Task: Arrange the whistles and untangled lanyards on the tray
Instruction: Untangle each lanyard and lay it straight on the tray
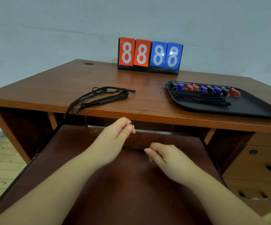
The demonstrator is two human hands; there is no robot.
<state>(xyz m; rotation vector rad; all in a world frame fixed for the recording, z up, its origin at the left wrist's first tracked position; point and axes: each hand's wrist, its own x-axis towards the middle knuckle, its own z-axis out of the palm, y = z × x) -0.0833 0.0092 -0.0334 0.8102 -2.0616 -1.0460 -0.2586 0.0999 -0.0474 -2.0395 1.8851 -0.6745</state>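
Two loose black lanyards (99, 97), as far as I can count them, lie tangled on the desk (147, 95) well left of the tray (253, 109); their flat straps loop over one another, and two clip ends hang over the desk's front edge. Left of the tray and below the desk edge, over the pulled-out dark shelf (131, 184), the left hand (113, 140) has its fingers curled, thumb and forefinger pinching a small black piece; what that piece is cannot be told. Nearer the tray's side, the right hand (168, 158) hovers over the same shelf with fingers loosely curled, holding nothing visible. Behind and left of the tray, one flip scoreboard (150, 56) stands with two red and two blue cards, each showing 8. On the tray itself, at the desk's right end, nine whistles (204, 89) sit in a row along the far rim: four blue, three red, two black or grey. In front of them a bundle of straightened lanyards (201, 98) lies side by side; their count is unclear.
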